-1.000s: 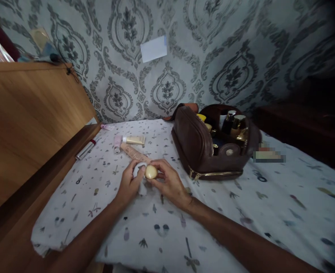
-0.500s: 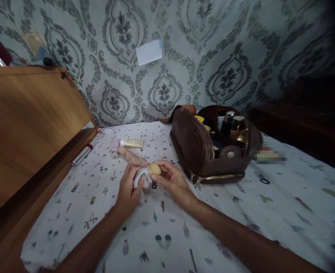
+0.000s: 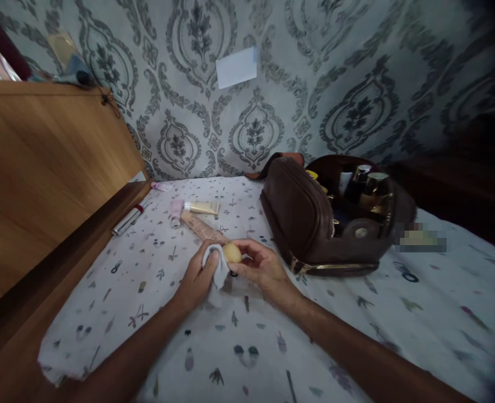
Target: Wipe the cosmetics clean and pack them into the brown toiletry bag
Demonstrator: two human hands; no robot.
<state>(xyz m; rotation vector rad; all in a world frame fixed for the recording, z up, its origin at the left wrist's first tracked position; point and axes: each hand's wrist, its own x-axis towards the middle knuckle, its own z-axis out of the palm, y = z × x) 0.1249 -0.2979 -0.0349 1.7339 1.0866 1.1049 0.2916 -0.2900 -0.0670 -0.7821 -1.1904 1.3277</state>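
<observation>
My left hand is closed around a pale grey cloth, whose loose end hangs below the fingers. Between the thumb and fingers of my right hand is a small, rounded, pale-yellow object; its exact kind I cannot make out. The cloth meets that object's left side. Just beyond my hands lies a beige squeeze tube, its near end partly hidden by my fingers. Farther back are a gold tube with a white cap and a small pink tube.
An open brown leather toiletry bag with several bottles stands to the right. A silver tube with a red band lies by the wooden panel on the left. Another pink tube is near the patterned wall.
The whole view has shifted, so things sit a little farther right. More of the cloth now hangs down from my left hand. Both hands keep their holds.
</observation>
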